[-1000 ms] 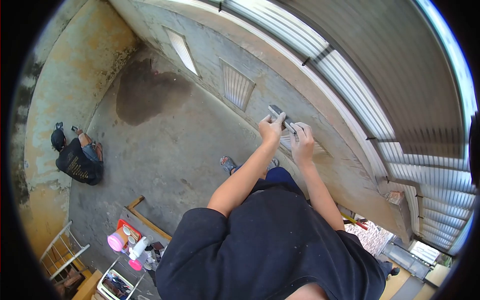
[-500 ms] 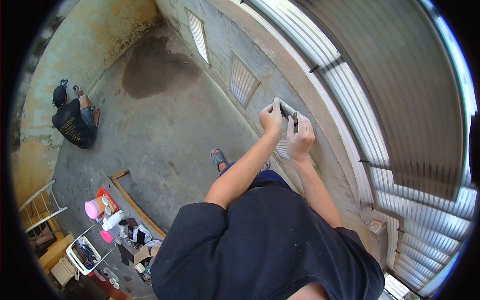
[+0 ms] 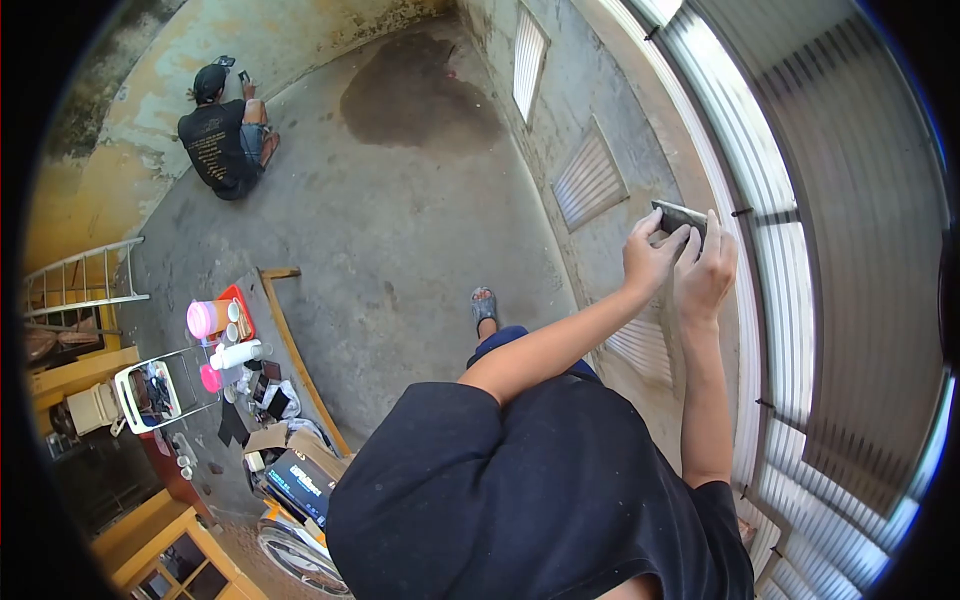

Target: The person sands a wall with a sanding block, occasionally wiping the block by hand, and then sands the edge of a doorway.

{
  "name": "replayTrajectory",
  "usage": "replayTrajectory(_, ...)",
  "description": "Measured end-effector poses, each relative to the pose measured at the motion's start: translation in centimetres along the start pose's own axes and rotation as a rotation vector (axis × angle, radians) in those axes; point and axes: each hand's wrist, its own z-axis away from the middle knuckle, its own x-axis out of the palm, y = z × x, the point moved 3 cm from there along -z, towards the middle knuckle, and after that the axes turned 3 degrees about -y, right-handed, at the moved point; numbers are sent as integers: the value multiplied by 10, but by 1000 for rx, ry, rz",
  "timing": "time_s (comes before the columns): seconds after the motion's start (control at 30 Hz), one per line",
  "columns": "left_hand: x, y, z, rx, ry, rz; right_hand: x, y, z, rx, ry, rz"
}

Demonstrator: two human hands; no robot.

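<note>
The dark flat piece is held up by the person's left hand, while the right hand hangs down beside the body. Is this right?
Not quite: the right hand does not hang down beside the body. The head view shows it raised next to the left hand, its fingers also on the dark flat piece.

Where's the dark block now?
In the head view, the dark block is in the upper right, held by the left hand and right hand, right of a striped opening in the wall.
</note>
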Motion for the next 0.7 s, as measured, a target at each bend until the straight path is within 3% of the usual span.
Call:
replayTrajectory(0.07,-1,2,-4,-25,-8,-55,6,0,-8,65,-86,-44)
replayTrajectory(0.2,0,-17,-5,-63,-14,196,19,-3,-3,44,-126,-65)
replayTrajectory(0.27,2,-16,-11,-32,5,69,13,-3,-10,78,-140,-49)
replayTrajectory(0.37,9,0,-25,77,29,124,-1,-10,-27,132,-35,-13)
replayTrajectory(0.47,4,-11,-35,86,17,-34,33,1,-23,94,-105,-38)
replayTrajectory(0.53,0,-29,-40,-103,-11,-90,39,-2,-24,52,-153,0)
replayTrajectory(0.6,10,-19,-39,-125,-21,47,28,-3,-37,97,-112,27)
replayTrajectory(0.67,8,16,-35,175,49,-239,18,-9,-42,153,-78,-5)
replayTrajectory(0.7,7,15,-34,171,40,-210,21,-8,-37,141,-55,39)
